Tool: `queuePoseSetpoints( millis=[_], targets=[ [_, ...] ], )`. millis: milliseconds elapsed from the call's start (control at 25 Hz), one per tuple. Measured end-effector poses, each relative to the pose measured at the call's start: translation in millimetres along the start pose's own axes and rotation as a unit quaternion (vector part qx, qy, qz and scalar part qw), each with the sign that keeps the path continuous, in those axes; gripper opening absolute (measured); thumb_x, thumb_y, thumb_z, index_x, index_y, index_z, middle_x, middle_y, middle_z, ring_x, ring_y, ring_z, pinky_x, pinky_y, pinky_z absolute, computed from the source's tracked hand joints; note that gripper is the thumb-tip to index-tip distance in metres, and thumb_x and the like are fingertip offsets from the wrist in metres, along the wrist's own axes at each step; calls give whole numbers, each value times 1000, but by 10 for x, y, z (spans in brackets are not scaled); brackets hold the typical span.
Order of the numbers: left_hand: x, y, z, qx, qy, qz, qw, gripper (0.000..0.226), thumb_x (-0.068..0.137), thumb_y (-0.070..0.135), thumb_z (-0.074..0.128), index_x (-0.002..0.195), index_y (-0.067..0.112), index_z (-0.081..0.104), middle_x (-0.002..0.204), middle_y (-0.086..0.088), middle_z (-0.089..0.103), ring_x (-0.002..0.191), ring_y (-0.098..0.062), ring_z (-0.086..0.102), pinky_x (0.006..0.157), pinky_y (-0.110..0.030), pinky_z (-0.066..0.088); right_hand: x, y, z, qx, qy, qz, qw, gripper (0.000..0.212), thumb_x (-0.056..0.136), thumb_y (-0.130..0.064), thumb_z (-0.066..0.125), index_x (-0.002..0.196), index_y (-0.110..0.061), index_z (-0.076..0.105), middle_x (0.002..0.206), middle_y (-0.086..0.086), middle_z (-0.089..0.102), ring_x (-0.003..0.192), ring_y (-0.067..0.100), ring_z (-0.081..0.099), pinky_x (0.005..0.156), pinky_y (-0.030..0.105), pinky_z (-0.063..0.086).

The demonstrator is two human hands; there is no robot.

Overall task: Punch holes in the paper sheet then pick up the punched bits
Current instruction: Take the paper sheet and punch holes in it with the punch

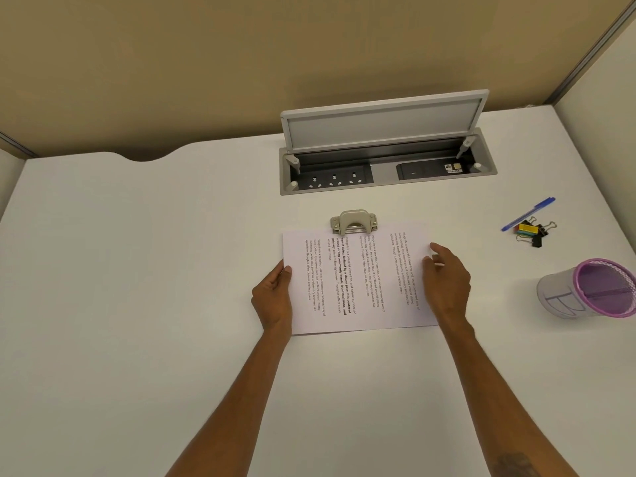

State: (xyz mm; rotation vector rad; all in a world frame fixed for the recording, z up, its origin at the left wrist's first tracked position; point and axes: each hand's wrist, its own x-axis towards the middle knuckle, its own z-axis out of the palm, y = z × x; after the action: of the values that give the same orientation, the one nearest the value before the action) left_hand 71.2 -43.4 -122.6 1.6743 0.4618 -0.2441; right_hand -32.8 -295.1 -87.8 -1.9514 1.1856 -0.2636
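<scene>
White paper sheet (358,280) lies flat toward the middle of the bench (137,270), its long axis running from the bench's left edge to its right. Its far long edge is tucked into the beige hole punch (353,222), which sits straight ahead of both hands, nearer the far edge. The left hand (273,297) pinches the sheet's left short edge, thumb on top. The right hand (447,280) rests loosely spread on the right short edge, fingers curled over it. Both hands look about equally near the punch; I'd guess one must leave the sheet and reach forward to press the lever. No punched bits show yet.
</scene>
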Motion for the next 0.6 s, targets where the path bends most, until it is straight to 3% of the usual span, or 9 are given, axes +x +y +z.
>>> queuePoseSetpoints(
  millis=[200, 280, 440, 600],
  targets=[
    [-4, 8, 6, 2, 4, 5, 1000, 35, 93, 20, 68, 128, 11, 67, 122, 2, 70, 92, 6, 64, 70, 0, 49, -194, -175, 183, -55, 18, -129, 990, 38, 101, -15, 50, 138, -8, 53, 140, 12, 55, 131, 29, 48, 110, 39, 37],
    [-13, 13, 4, 8, 4, 6, 1000, 36, 94, 21, 68, 128, 11, 66, 123, 2, 70, 93, 5, 64, 71, 0, 49, -196, -284, 264, -74, -44, -175, 981, 42, 102, -16, 48, 143, -7, 49, 148, 11, 49, 138, 27, 44, 115, 36, 31],
    [-27, 2, 3, 20, 7, 13, 1000, 36, 95, 21, 66, 129, 11, 66, 124, 1, 69, 93, 5, 63, 74, 0, 49, -33, -515, 427, -137, -179, -262, 938, 56, 104, -28, 43, 156, -18, 23, 165, 1, 16, 153, 20, 13, 124, 42, 13],
    [-67, 36, 13, 20, 14, 20, 999, 35, 96, 23, 65, 129, 13, 66, 125, 1, 69, 101, -7, 67, 91, -19, 54, 132, -717, 645, -197, -217, -307, 905, 61, 105, -34, 38, 158, -18, 12, 167, 1, -1, 154, 21, -3, 125, 42, 0]
  ],
)
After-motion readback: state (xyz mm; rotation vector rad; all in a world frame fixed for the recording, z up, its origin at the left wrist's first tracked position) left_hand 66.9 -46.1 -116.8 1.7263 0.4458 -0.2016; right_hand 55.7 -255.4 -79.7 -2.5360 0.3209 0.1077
